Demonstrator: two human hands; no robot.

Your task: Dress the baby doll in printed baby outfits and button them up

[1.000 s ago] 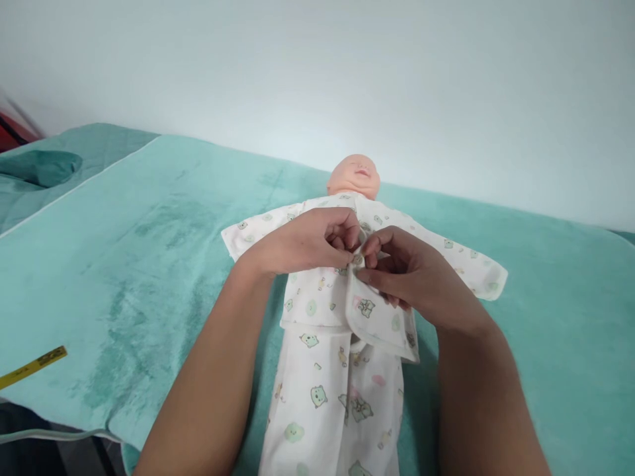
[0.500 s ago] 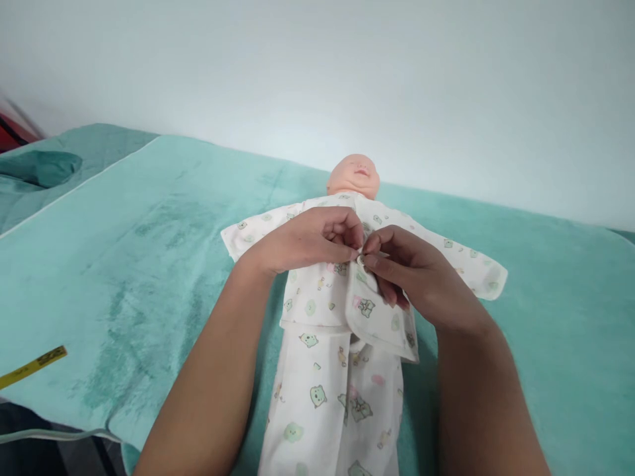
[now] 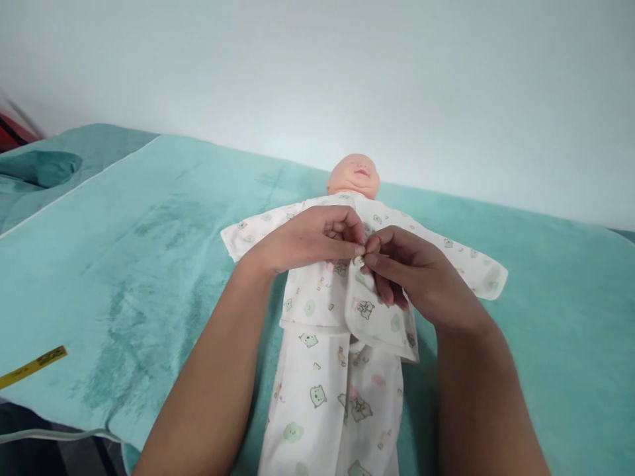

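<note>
A baby doll lies on its back, head away from me, in a white baby shirt printed with small animals. Matching trousers cover its legs. My left hand pinches the shirt's front edge at mid-chest between thumb and forefinger. Right against it, my right hand has thumb and fingertips closed on the same front edge. A small pale button shows just below the meeting fingertips. Whether it is fastened is hidden. Beneath my hands the lower corner of the front flap hangs loose.
A turquoise plush cover lies under the doll. Behind it rises a white wall. At the left are a yellow strip, a hole in the padded surface and a red item. A pale cord crosses the lower left.
My fingertips have shifted slightly at the shirt's front edge, the left thumb a little to the right. The button shows more openly below them. The doll has not moved.
</note>
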